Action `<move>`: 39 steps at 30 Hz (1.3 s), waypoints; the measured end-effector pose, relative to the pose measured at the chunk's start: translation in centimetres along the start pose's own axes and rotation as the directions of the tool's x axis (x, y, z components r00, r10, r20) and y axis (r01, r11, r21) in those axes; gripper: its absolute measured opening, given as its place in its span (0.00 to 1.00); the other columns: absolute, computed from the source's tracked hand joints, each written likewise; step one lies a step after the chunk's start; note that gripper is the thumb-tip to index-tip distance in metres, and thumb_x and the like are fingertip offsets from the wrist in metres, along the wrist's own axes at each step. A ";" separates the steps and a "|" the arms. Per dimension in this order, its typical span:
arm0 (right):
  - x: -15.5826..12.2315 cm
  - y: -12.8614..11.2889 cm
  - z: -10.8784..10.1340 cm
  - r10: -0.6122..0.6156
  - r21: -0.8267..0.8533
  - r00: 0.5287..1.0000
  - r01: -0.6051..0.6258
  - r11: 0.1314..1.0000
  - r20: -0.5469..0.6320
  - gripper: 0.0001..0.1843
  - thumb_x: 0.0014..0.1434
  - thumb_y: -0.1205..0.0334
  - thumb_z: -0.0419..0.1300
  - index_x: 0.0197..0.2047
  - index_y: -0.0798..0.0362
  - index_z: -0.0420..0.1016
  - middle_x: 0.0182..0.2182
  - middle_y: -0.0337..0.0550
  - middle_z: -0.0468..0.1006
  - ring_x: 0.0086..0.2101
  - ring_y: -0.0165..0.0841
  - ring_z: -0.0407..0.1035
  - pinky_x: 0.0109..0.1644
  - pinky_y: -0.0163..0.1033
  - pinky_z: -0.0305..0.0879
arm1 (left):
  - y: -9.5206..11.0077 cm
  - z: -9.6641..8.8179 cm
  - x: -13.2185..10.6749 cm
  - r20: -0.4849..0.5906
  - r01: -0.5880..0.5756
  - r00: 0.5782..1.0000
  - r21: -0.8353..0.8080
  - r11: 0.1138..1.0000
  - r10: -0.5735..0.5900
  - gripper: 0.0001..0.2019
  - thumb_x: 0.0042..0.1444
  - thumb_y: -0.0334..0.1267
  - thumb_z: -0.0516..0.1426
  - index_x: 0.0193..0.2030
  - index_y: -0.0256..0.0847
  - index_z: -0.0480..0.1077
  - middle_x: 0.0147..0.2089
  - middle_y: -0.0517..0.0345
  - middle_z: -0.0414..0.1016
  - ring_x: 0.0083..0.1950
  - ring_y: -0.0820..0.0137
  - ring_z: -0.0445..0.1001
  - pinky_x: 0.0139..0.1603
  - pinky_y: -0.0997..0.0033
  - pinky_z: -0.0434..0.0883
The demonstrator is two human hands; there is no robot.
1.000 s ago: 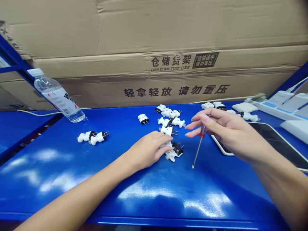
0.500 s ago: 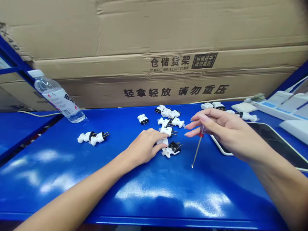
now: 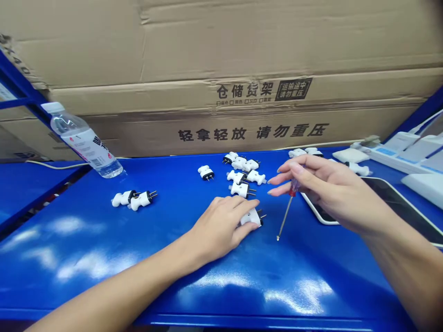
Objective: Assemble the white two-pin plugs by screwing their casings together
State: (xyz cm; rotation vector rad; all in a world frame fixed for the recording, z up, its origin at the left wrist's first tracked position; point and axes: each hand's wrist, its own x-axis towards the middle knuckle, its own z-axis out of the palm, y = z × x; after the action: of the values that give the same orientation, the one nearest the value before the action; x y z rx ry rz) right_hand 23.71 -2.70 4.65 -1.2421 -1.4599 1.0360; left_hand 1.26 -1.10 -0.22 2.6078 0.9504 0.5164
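Lightly, the left hand (image 3: pixel 219 226) curls a loose grip over a white two-pin plug (image 3: pixel 251 217) on the blue metal desk (image 3: pixel 166 216), while the right hand (image 3: pixel 332 196) pinches a red-handled screwdriver (image 3: pixel 294 187), its steel shaft slanting down.

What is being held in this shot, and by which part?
The right hand pinches a red-handled screwdriver by its handle; the left hand cups a white two-pin plug by its body.

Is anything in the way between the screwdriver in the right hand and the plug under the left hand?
Nothing visible stands in the way: only the blue shelf lies between the screwdriver in the right hand and the plug under the left hand.
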 end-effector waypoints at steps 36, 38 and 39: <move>0.7 0.7 0.7 -0.062 0.141 0.952 0.108 0.984 -0.299 0.12 0.61 0.50 0.64 0.39 0.49 0.75 0.35 0.42 0.84 0.36 0.36 0.81 0.47 0.42 0.76 | -0.1 1.1 -0.2 -0.012 0.058 0.998 -0.074 0.996 -0.059 0.30 0.56 0.39 0.65 0.64 0.38 0.63 0.58 0.49 0.74 0.55 0.58 0.73 0.57 0.57 0.71; 0.7 0.6 0.8 -0.052 0.148 0.953 0.100 0.984 -0.298 0.12 0.60 0.50 0.64 0.38 0.49 0.75 0.35 0.42 0.84 0.36 0.36 0.81 0.46 0.41 0.75 | -0.1 1.0 -0.2 0.000 0.077 0.997 -0.089 0.993 -0.078 0.32 0.55 0.40 0.66 0.65 0.39 0.63 0.59 0.50 0.74 0.56 0.58 0.72 0.57 0.57 0.70; 0.7 0.7 0.8 -0.047 0.150 0.954 0.095 0.984 -0.295 0.12 0.60 0.49 0.64 0.38 0.49 0.75 0.35 0.42 0.84 0.36 0.36 0.81 0.46 0.41 0.75 | -0.1 0.9 -0.1 0.006 0.087 0.996 -0.098 0.991 -0.087 0.33 0.54 0.42 0.67 0.65 0.40 0.62 0.60 0.50 0.73 0.57 0.58 0.72 0.58 0.56 0.70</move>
State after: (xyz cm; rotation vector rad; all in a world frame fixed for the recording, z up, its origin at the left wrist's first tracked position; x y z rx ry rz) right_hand 23.00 -1.95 3.93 -1.1606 -1.1621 0.8644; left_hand 1.53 -1.27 -1.11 2.4669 1.0071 0.5249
